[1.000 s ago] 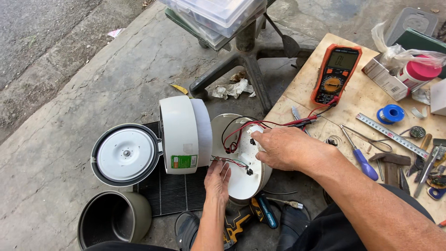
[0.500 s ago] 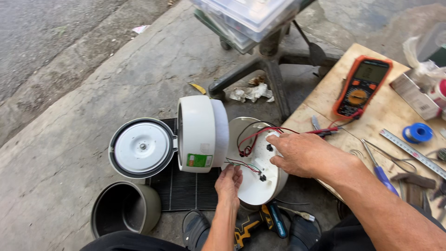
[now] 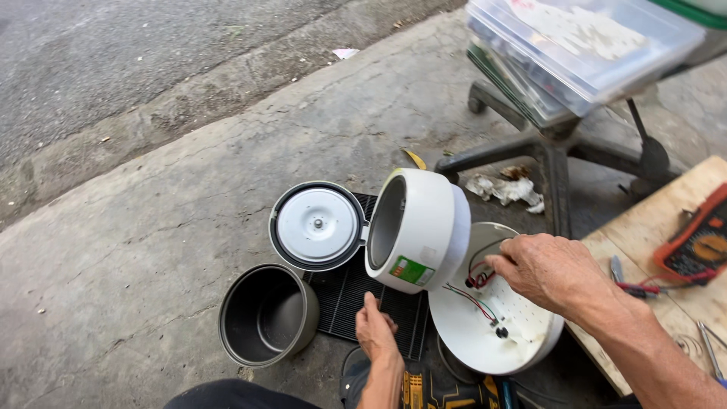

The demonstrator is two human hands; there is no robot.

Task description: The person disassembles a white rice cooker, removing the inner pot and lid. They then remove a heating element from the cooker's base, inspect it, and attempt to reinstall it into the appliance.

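Observation:
A white rice cooker body (image 3: 421, 227) lies on its side on a black ribbed mat (image 3: 356, 301), its round lid (image 3: 316, 225) swung open to the left. Its white bottom cover (image 3: 485, 326) hangs off to the right, joined by red and dark wires (image 3: 475, 291). My right hand (image 3: 547, 271) rests on the cover's upper edge, fingers curled at the wires. My left hand (image 3: 375, 329) hovers just below the cooker body over the mat, fingers together and holding nothing I can see.
A grey inner pot (image 3: 266, 314) stands on the concrete at lower left. A wooden board (image 3: 659, 227) at right carries an orange multimeter (image 3: 700, 246) and tools. A chair base (image 3: 556, 155) with clear plastic boxes (image 3: 583, 49) stands behind. Crumpled paper (image 3: 506, 189) lies near it.
The view has shifted left and down, so the board and its tools slid to the right edge. My right hand stays on the bottom cover; my left hand dropped slightly below the cooker.

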